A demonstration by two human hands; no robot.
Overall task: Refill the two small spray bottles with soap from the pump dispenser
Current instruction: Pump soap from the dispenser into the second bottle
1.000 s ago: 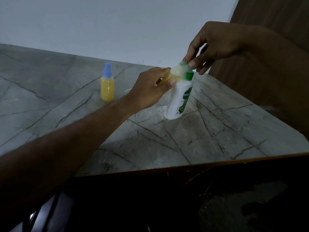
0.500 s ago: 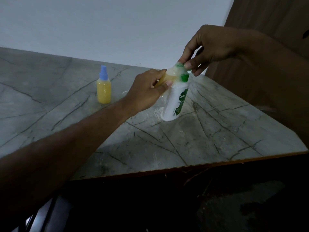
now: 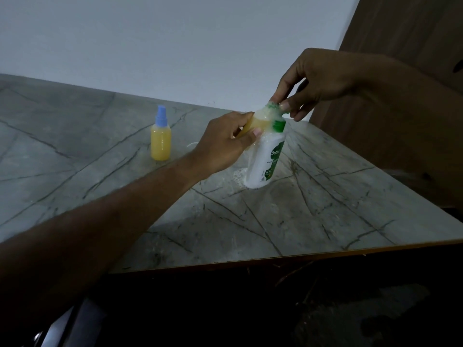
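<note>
- Head view, left hand (image 3: 225,144): fingers and thumb curling round an uncapped small spray bottle (image 3: 253,125) of yellow liquid, tilting its foamy mouth against the pump nozzle
- Right hand (image 3: 318,78): fingertips pinching the green pump head (image 3: 273,106) of the pump dispenser (image 3: 265,161), which is standing on the marble-patterned table (image 3: 325,209)
- Foam (image 3: 238,175): lying on the table at the dispenser's base and clinging to its neck
- Second spray bottle (image 3: 160,137): standing upright with blue cap on, holding yellow liquid, well apart to the left of the dispenser
- Backdrop: pale wall (image 3: 175,46) and brown panel (image 3: 400,33) standing behind the table
</note>
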